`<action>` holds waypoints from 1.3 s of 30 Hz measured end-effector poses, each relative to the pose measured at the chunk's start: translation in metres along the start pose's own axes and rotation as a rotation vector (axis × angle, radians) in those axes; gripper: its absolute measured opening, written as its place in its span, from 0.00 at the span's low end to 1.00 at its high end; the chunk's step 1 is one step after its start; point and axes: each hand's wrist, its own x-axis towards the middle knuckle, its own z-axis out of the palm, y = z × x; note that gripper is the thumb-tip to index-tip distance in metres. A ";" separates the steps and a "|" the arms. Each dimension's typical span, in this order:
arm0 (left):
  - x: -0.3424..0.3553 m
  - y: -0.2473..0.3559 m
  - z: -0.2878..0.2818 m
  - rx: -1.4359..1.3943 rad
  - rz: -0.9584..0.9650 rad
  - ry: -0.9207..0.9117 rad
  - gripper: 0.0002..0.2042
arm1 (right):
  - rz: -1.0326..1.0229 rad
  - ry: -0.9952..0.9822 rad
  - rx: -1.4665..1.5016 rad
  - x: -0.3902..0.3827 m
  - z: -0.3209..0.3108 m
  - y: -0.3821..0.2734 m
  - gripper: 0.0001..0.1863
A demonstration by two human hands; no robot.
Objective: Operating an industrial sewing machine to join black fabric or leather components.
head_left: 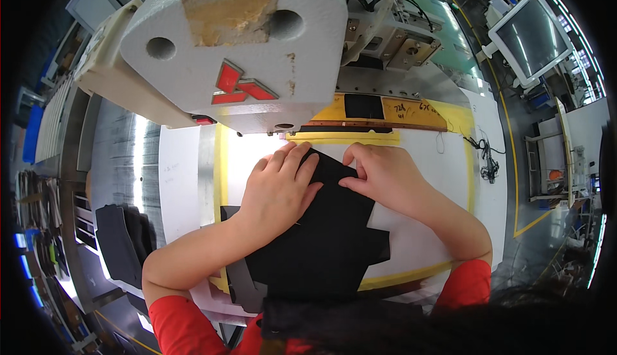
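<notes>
A black flat piece [315,246], fabric or thin sheet material with a notched right edge, lies on the white work surface [411,239] in front of me. My left hand [279,185] rests on its upper left part, fingers stretched out and lying on the material. With thumb and forefinger, my right hand [382,178] pinches the upper right edge of the same piece. Both hands are just below the grey-white head [231,53] of a large sewing machine. A dark grey piece [244,284] shows from under the black one at its lower left.
A yellow strip [411,112] with handwriting and a black patch crosses behind my hands. To the left, a stack of black pieces [122,242] lies beside the metal table [128,156]. Tangled black threads [488,159] lie at right, below a monitor [532,37].
</notes>
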 end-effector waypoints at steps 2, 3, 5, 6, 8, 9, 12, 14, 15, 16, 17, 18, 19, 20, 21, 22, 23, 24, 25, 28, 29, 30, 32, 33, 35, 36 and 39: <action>0.001 0.001 -0.001 0.023 0.010 0.025 0.22 | -0.074 0.034 0.019 0.001 0.001 0.000 0.15; 0.001 0.001 -0.001 0.020 0.004 0.011 0.23 | -0.100 0.028 0.018 0.002 0.001 0.000 0.15; 0.001 0.000 -0.002 0.018 -0.006 -0.004 0.23 | -0.200 0.167 -0.008 -0.003 0.004 -0.004 0.14; 0.000 0.001 -0.003 -0.035 -0.011 -0.017 0.22 | -0.201 0.214 -0.057 -0.005 0.005 -0.006 0.13; 0.000 0.002 -0.003 -0.091 -0.021 -0.032 0.21 | -0.165 0.198 0.086 -0.007 0.005 -0.005 0.13; 0.000 0.002 -0.002 -0.109 0.044 0.055 0.21 | -0.061 0.105 0.231 -0.007 0.004 -0.004 0.12; -0.001 0.003 -0.001 -0.120 0.118 0.144 0.23 | 0.121 -0.052 0.664 0.007 -0.002 0.006 0.12; -0.002 0.002 -0.001 -0.113 0.119 0.145 0.24 | 0.107 0.018 0.658 0.016 0.000 0.008 0.10; -0.002 0.001 0.000 -0.110 0.117 0.118 0.24 | 0.053 0.087 0.532 0.019 0.002 0.008 0.10; -0.002 0.000 0.000 -0.108 0.122 0.075 0.24 | 0.068 0.117 0.382 0.023 0.002 0.008 0.09; -0.002 0.000 0.001 -0.108 0.120 0.091 0.24 | 0.001 0.159 0.405 0.028 0.003 0.007 0.09; -0.002 -0.001 0.002 -0.077 0.081 0.082 0.23 | -0.049 0.167 0.359 0.034 0.003 0.005 0.09; -0.002 -0.001 0.002 -0.045 0.051 0.061 0.23 | -0.040 0.141 0.298 0.040 0.002 0.004 0.08; -0.002 -0.001 0.003 -0.045 0.040 0.073 0.23 | -0.101 0.175 0.315 0.045 -0.001 0.004 0.08; -0.002 -0.001 0.003 -0.038 0.017 0.052 0.22 | -0.077 0.086 0.328 0.050 -0.004 0.004 0.07; -0.002 -0.001 0.003 -0.028 -0.004 0.008 0.22 | -0.031 -0.022 0.339 0.054 -0.008 0.004 0.07; -0.003 0.000 0.003 -0.028 -0.010 0.030 0.22 | -0.057 -0.005 0.343 0.057 -0.012 0.004 0.07; -0.003 0.001 0.002 -0.053 0.005 0.018 0.23 | -0.056 -0.051 0.347 0.058 -0.017 0.006 0.06; -0.004 0.001 0.002 -0.081 0.024 -0.012 0.23 | -0.034 -0.123 0.336 0.059 -0.021 0.008 0.06; -0.006 0.003 0.002 -0.103 0.052 -0.012 0.24 | -0.081 -0.262 0.324 0.064 -0.031 0.012 0.07; -0.006 0.003 0.003 -0.101 0.046 -0.007 0.24 | -0.126 -0.238 0.361 0.066 -0.031 0.012 0.07; -0.006 0.003 0.003 -0.094 0.036 -0.008 0.24 | -0.104 -0.214 0.338 0.070 -0.030 0.011 0.08; -0.005 0.002 0.004 -0.086 0.030 -0.008 0.24 | -0.083 -0.187 0.314 0.074 -0.025 0.007 0.08; -0.004 0.002 0.004 -0.080 0.007 -0.019 0.25 | -0.070 -0.099 0.297 0.076 -0.022 0.005 0.08; -0.004 0.001 0.004 -0.073 -0.018 -0.032 0.25 | -0.058 -0.011 0.282 0.075 -0.017 0.001 0.08; -0.003 0.000 0.003 -0.081 -0.021 -0.034 0.27 | -0.031 0.041 0.238 0.072 -0.015 0.000 0.08; -0.002 0.000 0.002 -0.090 -0.032 -0.035 0.29 | 0.002 0.040 0.249 0.068 -0.015 0.000 0.08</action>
